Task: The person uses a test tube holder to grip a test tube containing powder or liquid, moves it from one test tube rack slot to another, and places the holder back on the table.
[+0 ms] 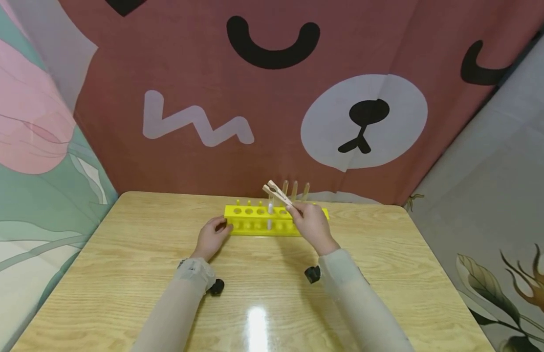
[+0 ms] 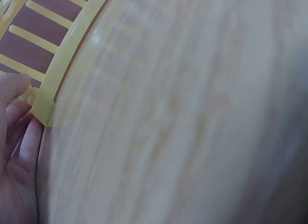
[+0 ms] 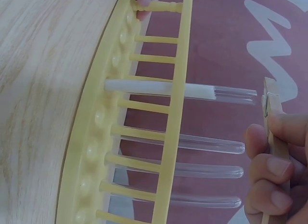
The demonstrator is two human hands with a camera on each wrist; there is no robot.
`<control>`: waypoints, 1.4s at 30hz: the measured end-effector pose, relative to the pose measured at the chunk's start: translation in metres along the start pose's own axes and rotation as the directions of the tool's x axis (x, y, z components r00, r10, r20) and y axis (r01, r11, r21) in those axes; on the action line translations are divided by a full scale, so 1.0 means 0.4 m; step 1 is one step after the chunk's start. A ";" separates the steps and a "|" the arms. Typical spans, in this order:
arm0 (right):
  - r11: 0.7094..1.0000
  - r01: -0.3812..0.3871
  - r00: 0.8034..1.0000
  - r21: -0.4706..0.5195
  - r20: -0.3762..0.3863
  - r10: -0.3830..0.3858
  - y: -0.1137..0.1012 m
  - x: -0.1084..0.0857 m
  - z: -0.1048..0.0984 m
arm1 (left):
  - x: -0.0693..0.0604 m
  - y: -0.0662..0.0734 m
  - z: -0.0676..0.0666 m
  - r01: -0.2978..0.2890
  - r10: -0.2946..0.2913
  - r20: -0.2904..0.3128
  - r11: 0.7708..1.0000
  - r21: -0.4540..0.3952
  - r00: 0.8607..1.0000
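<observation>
gripping yellow rack (image 1: 278, 216) at one end, left hand (image 1: 212, 237) likely steadies it; right hand (image 1: 314, 226) pinches wooden clamp (image 1: 282, 196) tail-end, tips free.

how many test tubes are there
4: one tube with white contents stands in the yellow rack; three clear ones stand upside down behind, right of it. The right hand covers part of the rack, so more may be hidden.

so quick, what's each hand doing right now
Left hand: closed, gripping the near end of the yellow rack.
Right hand: closed, holding the wooden clamp.
</observation>
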State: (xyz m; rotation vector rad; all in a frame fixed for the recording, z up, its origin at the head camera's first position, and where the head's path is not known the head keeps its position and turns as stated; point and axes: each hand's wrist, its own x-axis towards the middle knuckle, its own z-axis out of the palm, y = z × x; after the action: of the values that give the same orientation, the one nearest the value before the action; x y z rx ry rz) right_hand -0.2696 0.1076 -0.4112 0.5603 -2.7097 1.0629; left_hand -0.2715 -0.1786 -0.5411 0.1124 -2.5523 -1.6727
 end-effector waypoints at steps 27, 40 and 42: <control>0.998 -0.049 0.978 0.049 -0.199 0.058 0.098 -0.021 -0.059 | 0.004 -0.003 -0.001 -0.029 0.028 -0.016 1.000 -0.012 0.999; 0.988 -0.146 0.951 0.054 -0.267 0.155 0.171 -0.050 -0.086 | 0.002 -0.009 0.002 -0.027 0.027 -0.019 0.999 -0.018 0.999; 0.985 -0.158 0.945 0.063 -0.281 0.169 0.189 -0.056 -0.090 | 0.002 -0.012 0.003 -0.026 0.026 -0.018 0.999 -0.020 1.000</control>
State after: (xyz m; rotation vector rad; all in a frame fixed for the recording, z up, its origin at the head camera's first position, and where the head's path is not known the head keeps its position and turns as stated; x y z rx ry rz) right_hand -0.2789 0.1893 -0.4381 0.1701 -2.5168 1.1406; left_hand -0.2722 -0.1795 -0.5457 0.0917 -2.5125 -1.6808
